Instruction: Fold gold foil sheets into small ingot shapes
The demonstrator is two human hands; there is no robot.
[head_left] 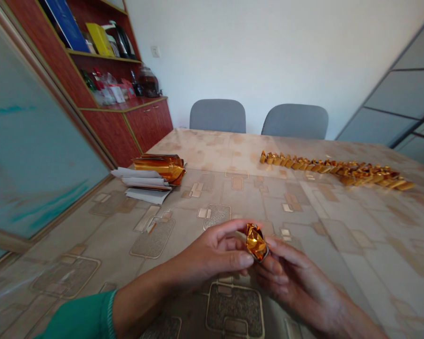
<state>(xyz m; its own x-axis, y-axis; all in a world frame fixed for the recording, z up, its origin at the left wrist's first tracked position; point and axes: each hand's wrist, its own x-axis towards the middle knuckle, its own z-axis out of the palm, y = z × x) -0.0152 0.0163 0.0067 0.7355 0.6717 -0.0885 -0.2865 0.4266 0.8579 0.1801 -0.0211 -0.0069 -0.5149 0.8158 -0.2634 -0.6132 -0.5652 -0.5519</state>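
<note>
Between my two hands, just above the near part of the table, is a small folded piece of gold foil paper (256,242). My left hand (222,252) pinches it from the left, thumb below and index finger on top. From the right, my right hand (289,275) grips it with the thumb and bent fingers. Its shiny crumpled side faces up, and part of it is covered by my fingertips. Left of my hands lies a stack of gold foil sheets (159,165), curled, with white backs fanned out toward the left.
Rows of folded gold foil pieces (321,165) run along the right far part of the table (183,216), which has a patterned cover. Two grey chairs (217,115) stand behind it. A red cabinet (148,122) with bottles and a kettle is at the back left.
</note>
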